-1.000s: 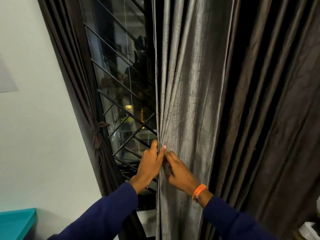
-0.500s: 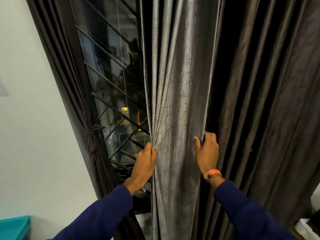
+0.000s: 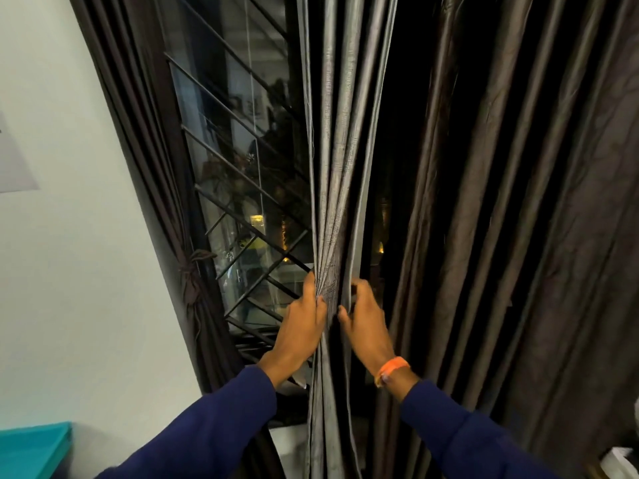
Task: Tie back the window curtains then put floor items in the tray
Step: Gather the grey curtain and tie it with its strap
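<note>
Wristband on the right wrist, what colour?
Orange; the wristband shows clearly in the head view, just above the navy sleeve.

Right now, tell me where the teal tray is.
The teal tray sits in the bottom-left corner of the head view, against the white wall, left of the tied-back dark curtain.
</note>
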